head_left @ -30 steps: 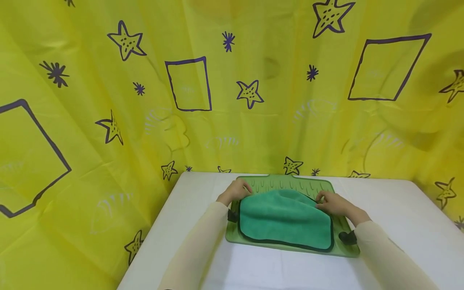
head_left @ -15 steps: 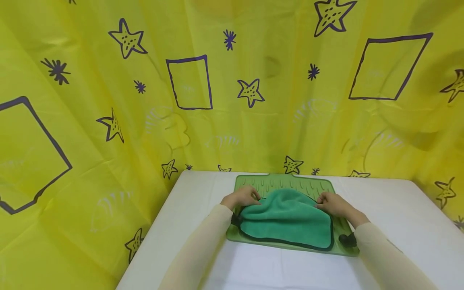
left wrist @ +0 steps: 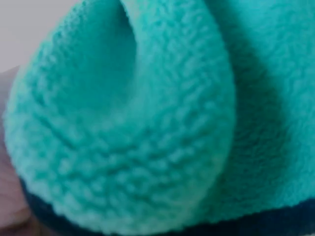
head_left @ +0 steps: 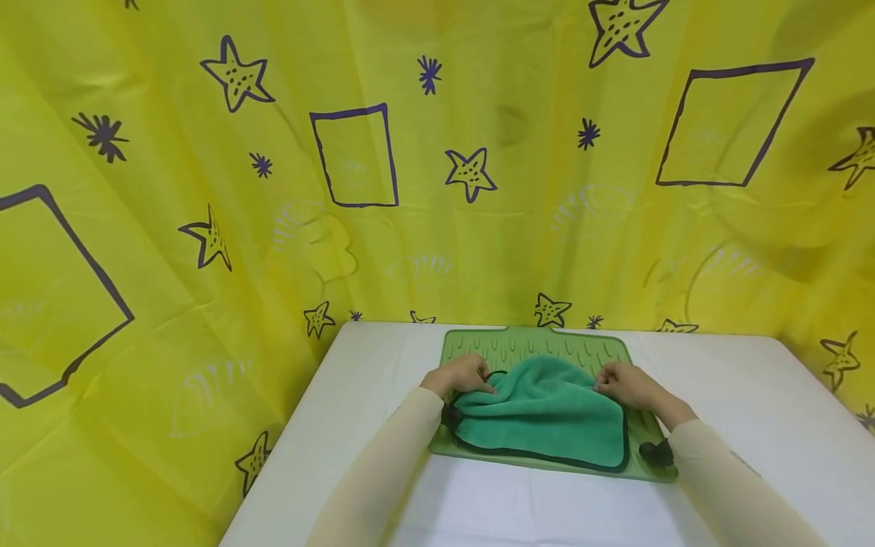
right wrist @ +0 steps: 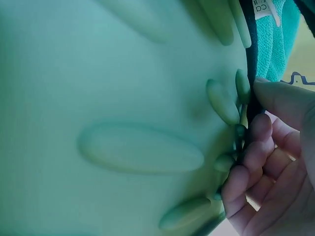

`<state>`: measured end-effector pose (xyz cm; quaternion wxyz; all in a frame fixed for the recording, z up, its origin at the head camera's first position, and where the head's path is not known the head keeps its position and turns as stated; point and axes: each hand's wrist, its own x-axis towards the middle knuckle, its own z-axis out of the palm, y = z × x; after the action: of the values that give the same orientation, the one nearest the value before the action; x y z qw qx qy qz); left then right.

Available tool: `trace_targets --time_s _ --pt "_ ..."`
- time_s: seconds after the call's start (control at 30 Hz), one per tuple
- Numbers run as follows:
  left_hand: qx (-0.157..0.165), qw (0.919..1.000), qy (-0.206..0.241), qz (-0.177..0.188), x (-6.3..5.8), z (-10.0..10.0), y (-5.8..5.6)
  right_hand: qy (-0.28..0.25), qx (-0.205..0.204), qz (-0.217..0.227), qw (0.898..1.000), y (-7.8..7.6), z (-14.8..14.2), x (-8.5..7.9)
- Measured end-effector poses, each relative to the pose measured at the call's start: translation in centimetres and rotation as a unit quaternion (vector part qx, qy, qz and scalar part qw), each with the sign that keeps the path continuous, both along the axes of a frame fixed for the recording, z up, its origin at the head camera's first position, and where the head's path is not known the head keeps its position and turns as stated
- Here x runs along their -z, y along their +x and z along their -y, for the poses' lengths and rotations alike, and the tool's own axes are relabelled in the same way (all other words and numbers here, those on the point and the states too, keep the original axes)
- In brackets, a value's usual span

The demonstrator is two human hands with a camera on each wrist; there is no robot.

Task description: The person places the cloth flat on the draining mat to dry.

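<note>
A teal-green fleecy cloth with dark edging [head_left: 547,433] lies bunched on a light green ridged mat [head_left: 478,346]. My left hand [head_left: 459,376] pinches the cloth near its far left corner, where it rises in folds. In the left wrist view a thick roll of the cloth [left wrist: 162,162] fills most of the picture and hides most of the fingers. My right hand [head_left: 629,386] pinches the dark edge at the far right. The right wrist view shows that hand [right wrist: 280,152] with thumb and fingers on the edging, beside a white label [right wrist: 266,12].
The mat lies on a white table [head_left: 492,509]. Behind and to the left hangs a yellow curtain [head_left: 533,251] printed with stars and frames. A black wrist-worn piece [head_left: 656,453] sits at the right sleeve.
My left hand has moved to the right and slightly nearer, carrying the cloth's left corner and gathering it into folds. The right hand stays nearly still on the edge.
</note>
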<state>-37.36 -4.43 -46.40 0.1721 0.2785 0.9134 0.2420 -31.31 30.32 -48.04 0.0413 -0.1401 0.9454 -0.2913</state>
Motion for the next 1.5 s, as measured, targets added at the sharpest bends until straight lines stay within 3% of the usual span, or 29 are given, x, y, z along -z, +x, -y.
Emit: trace_targets --time_s 0.13,0.2,0.53,0.93,1.13,1.27,1.5 --pt "-0.015 0.9984 0.049 0.025 -0.2 0.6 -0.4 0.002 -0.018 -0.01 1.0 -0.1 -0.2 -0.2" --pt "-0.035 0.997 0.066 0.021 -0.5 0.9 -0.6 0.004 -0.026 -0.018 0.999 -0.2 -0.4 -0.3" --pt "-0.121 0.9824 0.1 -0.102 -1.2 1.6 -1.6 0.014 -0.026 -0.061 0.998 -1.4 -1.5 -1.0" --pt "-0.198 0.9592 0.154 -0.131 -1.4 2.5 -2.0 0.04 0.037 -0.09 0.994 -2.6 -0.6 -2.9" --pt "-0.223 0.9598 0.128 -0.114 -0.8 2.2 -2.5 0.051 0.058 -0.065 0.995 -3.2 -0.3 -2.3" --pt "-0.221 0.9638 0.103 -0.107 0.1 2.0 -2.4 0.068 0.062 -0.02 0.995 -3.2 -0.1 -1.7" --pt "-0.219 0.9672 0.082 -0.098 0.0 2.2 -1.7 0.013 0.092 0.058 0.994 -2.9 0.3 -1.2"
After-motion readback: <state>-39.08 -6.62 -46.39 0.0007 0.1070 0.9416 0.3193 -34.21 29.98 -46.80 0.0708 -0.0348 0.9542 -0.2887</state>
